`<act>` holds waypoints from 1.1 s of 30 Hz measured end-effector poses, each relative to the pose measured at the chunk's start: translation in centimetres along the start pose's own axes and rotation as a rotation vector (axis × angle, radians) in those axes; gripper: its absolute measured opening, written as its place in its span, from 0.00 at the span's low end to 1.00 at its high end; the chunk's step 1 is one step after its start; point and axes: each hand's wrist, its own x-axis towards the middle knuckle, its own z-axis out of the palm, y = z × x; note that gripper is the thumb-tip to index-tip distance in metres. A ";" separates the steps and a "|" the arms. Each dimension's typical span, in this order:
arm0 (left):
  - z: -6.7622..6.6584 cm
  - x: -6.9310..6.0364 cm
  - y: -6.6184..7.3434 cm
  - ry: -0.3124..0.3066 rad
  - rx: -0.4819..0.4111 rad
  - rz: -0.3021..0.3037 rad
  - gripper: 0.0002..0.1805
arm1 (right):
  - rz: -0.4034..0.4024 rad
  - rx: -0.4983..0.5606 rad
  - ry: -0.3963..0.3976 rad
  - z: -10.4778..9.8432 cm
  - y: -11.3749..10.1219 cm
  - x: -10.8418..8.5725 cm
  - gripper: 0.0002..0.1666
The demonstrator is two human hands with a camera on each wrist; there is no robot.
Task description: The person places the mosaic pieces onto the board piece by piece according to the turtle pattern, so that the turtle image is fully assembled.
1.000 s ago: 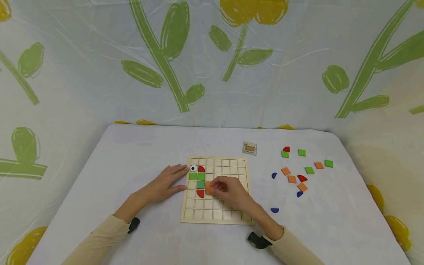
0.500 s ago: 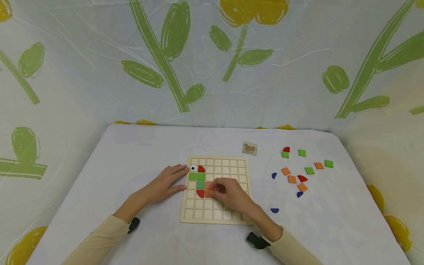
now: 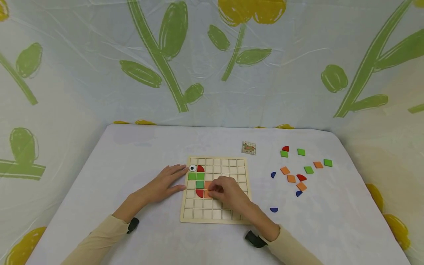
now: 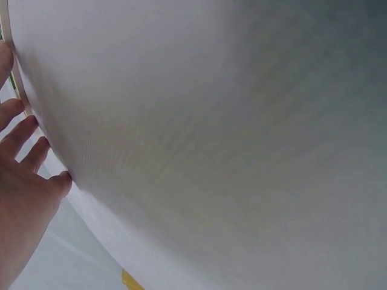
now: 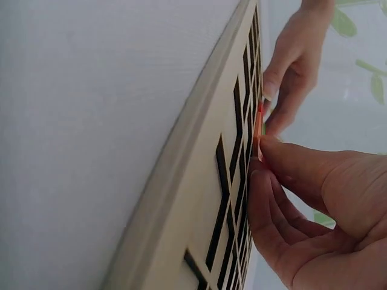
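The wooden grid board (image 3: 215, 222) lies flat in the middle of the table. My left hand (image 3: 163, 184) rests at its left edge with fingers spread; the left wrist view shows that hand (image 4: 24, 187) at the rim. My right hand (image 3: 233, 193) is over the board, thumb and finger pinching at an orange tile (image 3: 207, 195) beside a red quarter piece (image 3: 200, 193). In the right wrist view the right hand (image 5: 326, 211) partly hides that orange tile. Another orange tile (image 3: 207, 184) lies just above. Green tiles (image 3: 192, 176) and an eye piece (image 3: 193, 168) sit at the upper left.
Loose green, orange (image 3: 285, 170), red (image 3: 301, 177) and blue pieces (image 3: 274, 209) lie scattered right of the board. A small picture card (image 3: 248, 147) lies behind the board's right corner. The patterned cloth wall (image 3: 265, 84) rises behind the table.
The lower orange tile has come to lie squarely in its cell, beside the red quarter piece. My right fingers have shifted slightly at it. My left hand has stayed at the board's edge.
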 end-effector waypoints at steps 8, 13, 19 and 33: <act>0.0 -0.1 0.2 0.009 0.003 0.011 0.37 | -0.007 0.056 -0.011 -1.4 1.2 -0.8 0.05; 0.1 -0.2 0.2 0.026 0.012 0.041 0.37 | -0.043 0.054 0.011 -2.7 2.1 -1.3 0.09; 0.0 -0.2 0.3 0.025 0.026 0.041 0.36 | -0.012 0.033 0.018 -4.1 2.9 -2.0 0.11; -0.1 -0.2 0.3 0.005 0.035 0.021 0.36 | 0.065 -0.088 0.160 -7.9 5.7 -4.1 0.13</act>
